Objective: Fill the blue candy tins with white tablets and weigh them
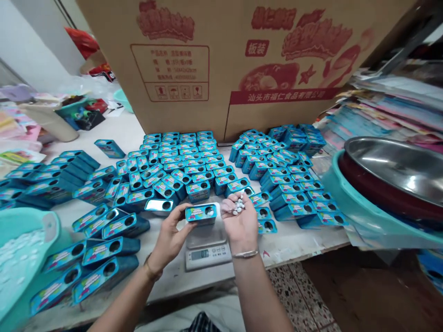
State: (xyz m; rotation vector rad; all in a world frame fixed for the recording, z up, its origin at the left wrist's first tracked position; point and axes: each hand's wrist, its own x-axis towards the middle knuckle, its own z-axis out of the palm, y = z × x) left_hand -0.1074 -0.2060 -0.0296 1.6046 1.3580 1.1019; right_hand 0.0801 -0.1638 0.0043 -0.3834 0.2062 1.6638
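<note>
My left hand (pixel 175 235) grips a small blue candy box (pixel 200 213) by its end, thumb on the near side and fingers behind. White pieces show in the round hole in the box's top. Under the box is a kitchen scale (pixel 208 256) with a lit display, its digits too small to read surely. Cupped palm up just right of the box, my right hand (pixel 241 226) carries several small white candies (pixel 238 205) near the fingers. Rows of similar blue boxes (pixel 198 190) stand behind both hands, their round holes facing up.
A large cardboard carton (pixel 221 60) rises behind the boxes. At the left front, a turquoise basin (pixel 51 226) contains many white pieces. Stacked at the right are a turquoise tub (pixel 335 193) and a metal bowl (pixel 398 161), beside piled printed sheets (pixel 367 120).
</note>
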